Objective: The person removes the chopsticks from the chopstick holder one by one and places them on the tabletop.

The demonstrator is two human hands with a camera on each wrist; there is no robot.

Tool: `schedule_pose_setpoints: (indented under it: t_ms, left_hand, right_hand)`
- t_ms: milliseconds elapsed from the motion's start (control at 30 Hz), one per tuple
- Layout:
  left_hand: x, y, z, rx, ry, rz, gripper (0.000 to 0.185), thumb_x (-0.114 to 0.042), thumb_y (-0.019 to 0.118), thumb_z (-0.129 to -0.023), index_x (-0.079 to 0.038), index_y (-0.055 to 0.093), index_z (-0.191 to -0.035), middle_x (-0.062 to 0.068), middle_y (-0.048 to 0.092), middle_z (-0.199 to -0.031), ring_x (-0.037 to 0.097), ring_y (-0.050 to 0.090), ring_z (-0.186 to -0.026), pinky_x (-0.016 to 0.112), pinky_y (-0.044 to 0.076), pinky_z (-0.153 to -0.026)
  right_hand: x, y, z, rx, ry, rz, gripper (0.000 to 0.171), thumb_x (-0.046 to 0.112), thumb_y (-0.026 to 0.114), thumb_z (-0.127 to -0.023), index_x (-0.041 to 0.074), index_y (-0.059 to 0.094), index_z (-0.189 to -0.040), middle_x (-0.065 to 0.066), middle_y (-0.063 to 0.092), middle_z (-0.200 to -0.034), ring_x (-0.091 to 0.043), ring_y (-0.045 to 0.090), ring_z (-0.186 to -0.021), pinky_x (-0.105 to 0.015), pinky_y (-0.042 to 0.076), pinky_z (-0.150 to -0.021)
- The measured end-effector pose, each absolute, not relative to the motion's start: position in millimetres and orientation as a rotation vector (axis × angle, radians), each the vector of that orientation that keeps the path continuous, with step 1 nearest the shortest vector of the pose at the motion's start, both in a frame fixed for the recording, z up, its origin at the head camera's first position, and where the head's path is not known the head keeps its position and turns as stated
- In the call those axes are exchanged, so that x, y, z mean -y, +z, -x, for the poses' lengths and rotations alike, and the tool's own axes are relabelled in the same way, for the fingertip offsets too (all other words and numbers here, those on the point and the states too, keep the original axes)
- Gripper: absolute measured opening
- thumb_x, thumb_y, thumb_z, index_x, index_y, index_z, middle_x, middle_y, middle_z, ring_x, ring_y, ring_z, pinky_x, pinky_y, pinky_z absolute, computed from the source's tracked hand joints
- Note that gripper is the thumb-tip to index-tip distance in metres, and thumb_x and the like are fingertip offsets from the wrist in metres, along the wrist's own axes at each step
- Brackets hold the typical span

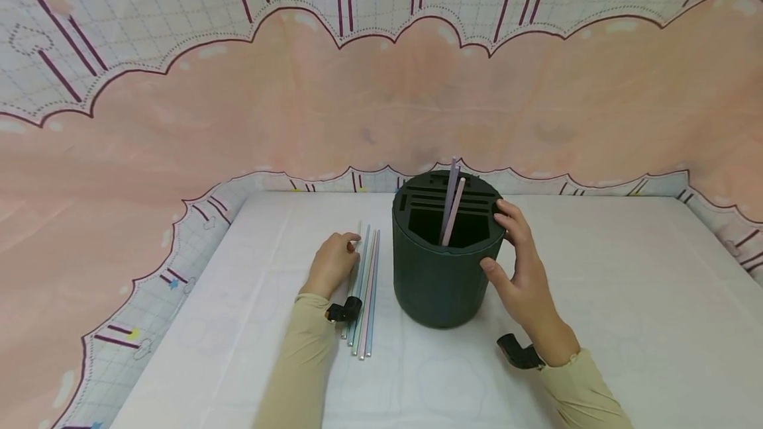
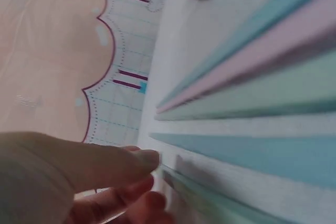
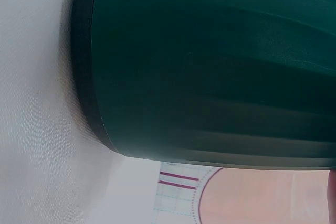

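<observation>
In the head view my left hand (image 1: 331, 263) is at the far end of the leftmost light green chopstick (image 1: 359, 225), pinching it between thumb and fingers. Several pastel chopsticks (image 1: 368, 303) in blue, pink and green lie side by side beneath and beside that hand. The left wrist view shows the thumb (image 2: 139, 162) close against the green one's tip, with the fingers bent below. My right hand (image 1: 527, 283) grips the right side of a dark green utensil holder (image 1: 447, 290), fingers at its rim and thumb in front. Pink (image 1: 456, 207) and purple (image 1: 448, 198) chopsticks stand in its large opening.
The holder stands upright on a white-covered table (image 1: 626, 283), just right of the loose chopsticks. Narrow slots (image 1: 444, 192) cross the back of its lid. A peach and white patterned cloth (image 1: 381, 104) hangs behind the table and along its sides.
</observation>
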State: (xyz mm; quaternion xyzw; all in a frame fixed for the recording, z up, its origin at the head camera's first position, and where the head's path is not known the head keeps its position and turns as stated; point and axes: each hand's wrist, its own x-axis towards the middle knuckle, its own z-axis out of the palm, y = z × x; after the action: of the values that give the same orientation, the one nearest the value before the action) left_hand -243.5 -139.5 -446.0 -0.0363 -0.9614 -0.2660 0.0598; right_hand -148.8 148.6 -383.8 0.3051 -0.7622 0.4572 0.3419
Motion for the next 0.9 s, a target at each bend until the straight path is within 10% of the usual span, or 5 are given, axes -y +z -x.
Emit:
schedule_pose_setpoints:
  t_ms: [533,900]
  left_hand:
    - [121.7,-389.4,224.4,2.602,-1.212,0.298,0.024,-0.033,0.051,-0.09,-0.026,0.059,-0.111,-0.007,0.058,-0.083,0.009,0.056,-0.064,0.029,0.044,-0.055]
    - [87.8,-346.5,187.2,2.317,-1.211,0.611,0.038,-0.043,0.046,-0.09,-0.019,0.055,-0.118,-0.007,0.052,-0.106,0.008,0.049,-0.095,0.026,0.047,-0.068]
  right_hand:
    - [-149.7,-385.0,151.2,1.984,1.195,-0.798,0.063,0.041,0.047,-0.09,-0.009,0.034,-0.126,-0.024,0.028,-0.137,-0.027,0.028,-0.127,-0.022,0.026,-0.1]
    - [-150.5,-384.6,154.1,1.982,1.2,-0.8,0.063,0.04,0.048,-0.09,-0.009,0.034,-0.126,-0.023,0.028,-0.137,-0.027,0.027,-0.127,-0.022,0.026,-0.1]
